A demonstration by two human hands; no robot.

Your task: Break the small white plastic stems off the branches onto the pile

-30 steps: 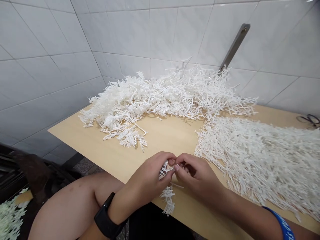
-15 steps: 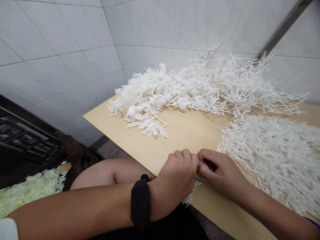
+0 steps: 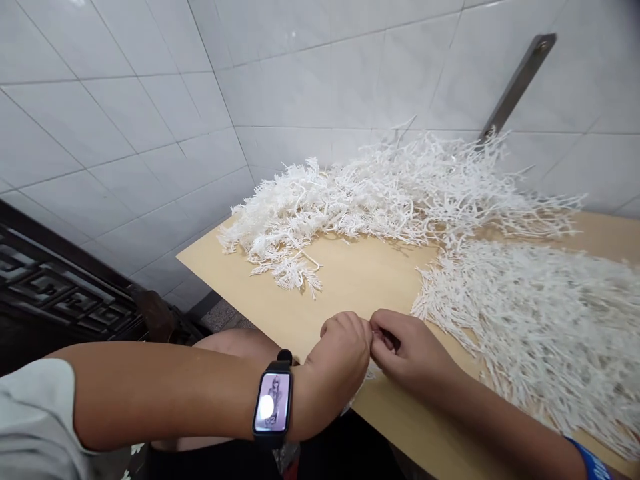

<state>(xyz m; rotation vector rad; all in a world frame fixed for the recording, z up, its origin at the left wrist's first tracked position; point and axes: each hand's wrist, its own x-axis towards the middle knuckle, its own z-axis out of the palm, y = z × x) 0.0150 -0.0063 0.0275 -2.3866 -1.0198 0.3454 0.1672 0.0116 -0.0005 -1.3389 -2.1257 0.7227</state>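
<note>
White plastic sprig (image 3: 361, 387), mostly hidden, seems to hang down, pinched between left hand (image 3: 340, 353) and right hand (image 3: 410, 350).

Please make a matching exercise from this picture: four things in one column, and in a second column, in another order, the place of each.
Things:
1. Smartwatch
2. Blue wristband
3. Metal bracket
4. Pale wooden tabletop

Places:
A. Against the tiled wall
B. On the right wrist
C. On the left wrist
D. Under the white sprigs

Pairs: 1-C, 2-B, 3-A, 4-D.
</note>
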